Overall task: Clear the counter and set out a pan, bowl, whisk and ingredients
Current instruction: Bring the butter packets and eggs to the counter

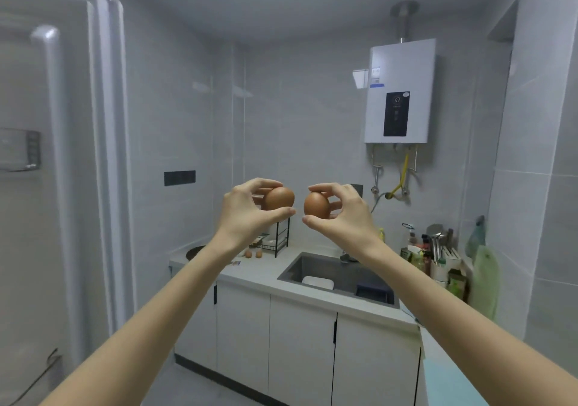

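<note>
Both hands are up short of the counter (266, 269), the left hand (247, 215) pinching one egg (280, 198), the right hand (341, 215) another egg (316, 205); a pair of eggs (253, 253) already lies near its back-left corner, bowl and whisk unseen.

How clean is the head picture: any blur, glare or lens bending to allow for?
Head view: the white frame at left looks bowed and smeared; a bright reflection sits on the water heater; light is flat, no hard shadows; the left hand pinching the left egg and the right hand pinching the right egg read sharp; the bottles right of the sink are soft.
</note>
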